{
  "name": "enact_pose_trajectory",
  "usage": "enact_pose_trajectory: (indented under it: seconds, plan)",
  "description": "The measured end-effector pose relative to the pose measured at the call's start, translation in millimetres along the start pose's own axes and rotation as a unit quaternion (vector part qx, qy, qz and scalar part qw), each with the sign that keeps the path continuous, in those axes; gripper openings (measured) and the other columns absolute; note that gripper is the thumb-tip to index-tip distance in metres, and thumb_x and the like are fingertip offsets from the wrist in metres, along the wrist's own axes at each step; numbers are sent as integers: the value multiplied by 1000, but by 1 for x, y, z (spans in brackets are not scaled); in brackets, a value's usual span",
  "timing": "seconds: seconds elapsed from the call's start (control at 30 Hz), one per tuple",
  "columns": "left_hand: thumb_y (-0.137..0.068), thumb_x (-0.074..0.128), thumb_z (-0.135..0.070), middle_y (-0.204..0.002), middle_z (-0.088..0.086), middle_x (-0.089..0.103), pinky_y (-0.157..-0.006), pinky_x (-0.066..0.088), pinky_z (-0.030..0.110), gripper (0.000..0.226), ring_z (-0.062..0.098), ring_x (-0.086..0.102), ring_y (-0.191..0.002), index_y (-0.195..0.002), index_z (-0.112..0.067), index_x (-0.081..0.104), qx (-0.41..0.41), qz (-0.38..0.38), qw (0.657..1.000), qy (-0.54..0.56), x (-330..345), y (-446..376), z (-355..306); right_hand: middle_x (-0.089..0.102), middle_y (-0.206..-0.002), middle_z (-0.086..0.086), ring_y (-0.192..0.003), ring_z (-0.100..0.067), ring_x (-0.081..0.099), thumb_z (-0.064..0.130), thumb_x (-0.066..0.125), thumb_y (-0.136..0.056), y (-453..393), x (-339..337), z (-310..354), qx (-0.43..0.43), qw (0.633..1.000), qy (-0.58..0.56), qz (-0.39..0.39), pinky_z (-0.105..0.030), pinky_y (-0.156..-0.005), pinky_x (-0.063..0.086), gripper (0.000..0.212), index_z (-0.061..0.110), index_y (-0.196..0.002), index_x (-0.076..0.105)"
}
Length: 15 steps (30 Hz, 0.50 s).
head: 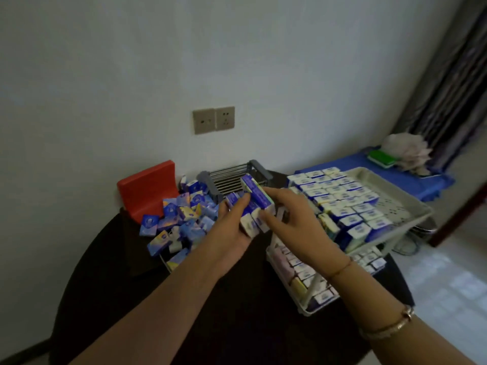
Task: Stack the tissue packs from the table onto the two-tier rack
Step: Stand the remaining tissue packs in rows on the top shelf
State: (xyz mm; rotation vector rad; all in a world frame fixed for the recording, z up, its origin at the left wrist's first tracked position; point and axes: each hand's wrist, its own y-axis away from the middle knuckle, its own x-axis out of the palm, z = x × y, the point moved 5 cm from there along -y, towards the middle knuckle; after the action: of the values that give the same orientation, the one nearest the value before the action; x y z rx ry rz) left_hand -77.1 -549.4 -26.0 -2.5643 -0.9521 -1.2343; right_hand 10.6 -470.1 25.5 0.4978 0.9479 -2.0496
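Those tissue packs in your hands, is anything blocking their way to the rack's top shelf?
Nothing visible does. Both hands grip the held packs just left of the rack, whose top tier has a bare strip at its right side.

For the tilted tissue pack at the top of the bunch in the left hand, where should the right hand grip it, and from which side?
Probably across its two long, flat faces near the raised far end, coming from above and the right. The tilted tissue pack sticks up and away from the bunch of packs held in the left hand, so that end is free. The right hand already touches its right side.
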Motion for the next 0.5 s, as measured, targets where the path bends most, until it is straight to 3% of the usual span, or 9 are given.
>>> enact_pose_trajectory:
  seconds: [0.1,0.17,0.23,0.37,0.5]
  plan:
    - [-83,61,-30,-129,18,59,-90,53,39,63,30,56,-121,-140,-11,42,-32,41,999,14,42,2,10,45,-94,10,-96,-12,37,49,50,-86,10,-36,4,-10,996,75,-39,-20,-80,29,50,35,-134,49]
    - [-81,63,-31,-129,18,59,-86,55,38,65,30,59,-117,-139,-11,43,-42,51,998,5,64,2,18,40,-91,10,-94,-13,36,61,43,-80,16,-56,2,-22,992,110,-50,-14,-79,26,62,35,-136,46]
    - [-87,61,-26,-128,18,60,-79,58,36,56,27,65,-106,-138,-10,45,-41,61,997,-26,83,-1,24,37,-94,8,-95,-12,36,64,48,-76,22,-73,-3,-39,991,112,-56,-11,-83,27,70,32,-139,42]
    - [-93,55,-27,-126,19,61,-68,58,31,46,24,68,-93,-136,-11,49,-38,93,992,-81,122,-9,41,37,-112,5,-108,-10,39,56,66,-72,29,-107,-16,-51,992,83,-86,-18,-94,37,80,28,-141,35]
    - [-92,56,-35,-125,19,61,-78,58,34,51,28,63,-111,-136,-11,48,-37,124,983,-127,165,-27,65,43,-108,4,-104,-13,45,39,66,-74,25,-146,-38,-67,980,102,-158,-26,-88,44,58,21,-125,45]
